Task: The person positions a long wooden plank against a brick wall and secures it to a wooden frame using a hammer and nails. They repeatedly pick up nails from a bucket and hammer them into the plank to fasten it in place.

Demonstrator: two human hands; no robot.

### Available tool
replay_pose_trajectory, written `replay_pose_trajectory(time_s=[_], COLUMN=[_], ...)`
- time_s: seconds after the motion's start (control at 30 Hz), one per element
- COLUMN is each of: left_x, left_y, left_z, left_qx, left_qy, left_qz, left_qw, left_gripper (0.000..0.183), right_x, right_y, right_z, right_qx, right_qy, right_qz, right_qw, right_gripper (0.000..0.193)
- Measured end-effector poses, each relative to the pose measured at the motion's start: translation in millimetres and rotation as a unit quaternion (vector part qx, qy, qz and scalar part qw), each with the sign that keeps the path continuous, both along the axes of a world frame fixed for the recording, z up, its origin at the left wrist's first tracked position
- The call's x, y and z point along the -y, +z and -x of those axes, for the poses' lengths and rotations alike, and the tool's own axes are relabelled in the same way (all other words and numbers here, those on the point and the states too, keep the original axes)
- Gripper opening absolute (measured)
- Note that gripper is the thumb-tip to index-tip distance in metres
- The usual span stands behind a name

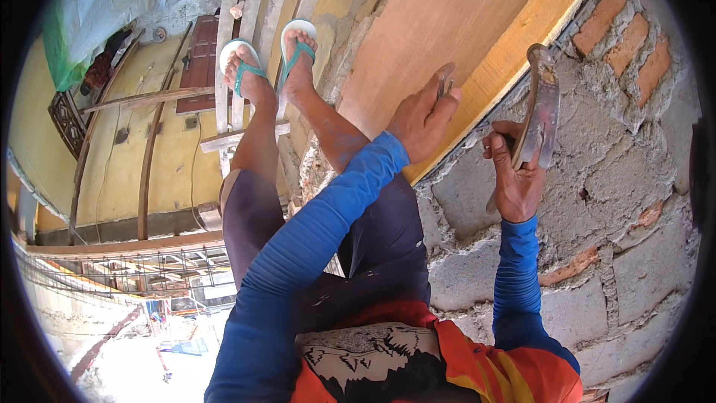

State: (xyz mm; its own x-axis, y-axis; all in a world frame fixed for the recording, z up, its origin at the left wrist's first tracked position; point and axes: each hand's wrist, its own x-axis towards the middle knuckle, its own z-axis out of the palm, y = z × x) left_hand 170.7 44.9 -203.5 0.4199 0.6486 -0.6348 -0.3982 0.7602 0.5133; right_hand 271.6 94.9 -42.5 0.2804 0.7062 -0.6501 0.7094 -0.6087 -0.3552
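Observation:
My left hand [422, 121] is closed in a pinch over the brown wooden panel [455, 7], close to its pale timber edge strip [514, 63]. Between the fingertips shows a small dark, thin piece of metal that looks like a nail [446, 89]. To the right, in front of the rough wall, my right hand [517, 188] is wrapped round a claw hammer [538, 101]. The worn hammer head is raised toward me, its round face farthest from my hand and its claw over my fingers. Most of the handle is hidden.
Rough block and mortar wall [589, 157] with exposed bricks [626, 43] runs along the right. My feet, in flip-flops [298, 41], stand on narrow planks [257, 0]. Far below on the left are a yellow wall [134, 134], a brown door [200, 60] and steel bars [142, 272].

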Motion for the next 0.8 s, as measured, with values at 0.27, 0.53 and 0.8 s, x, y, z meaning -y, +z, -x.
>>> replay_pose_trajectory(time_s=[0.27, 0.53, 0.8], left_x=[45.2, 49.8, 61.1], left_y=[10.6, -16.7, -62.3], left_z=[9.2, 19.4, 10.7], left_qx=[0.027, 0.046, -0.044], left_qy=[0.108, 0.219, 0.233], left_qz=[0.108, 0.193, 0.276], left_qw=[0.988, 0.955, 0.931], left_gripper=[0.052, 0.046, 0.044], right_x=[9.5, 5.8, 28.2], right_y=[-73.1, -117.1, -171.6], right_z=[40.6, 50.5, 53.1], right_qx=[-0.066, -0.149, -0.125], right_qy=[0.075, -0.011, 0.003], right_qz=[0.117, 0.190, 0.174], right_qw=[0.988, 0.970, 0.977], right_gripper=[0.026, 0.029, 0.028])
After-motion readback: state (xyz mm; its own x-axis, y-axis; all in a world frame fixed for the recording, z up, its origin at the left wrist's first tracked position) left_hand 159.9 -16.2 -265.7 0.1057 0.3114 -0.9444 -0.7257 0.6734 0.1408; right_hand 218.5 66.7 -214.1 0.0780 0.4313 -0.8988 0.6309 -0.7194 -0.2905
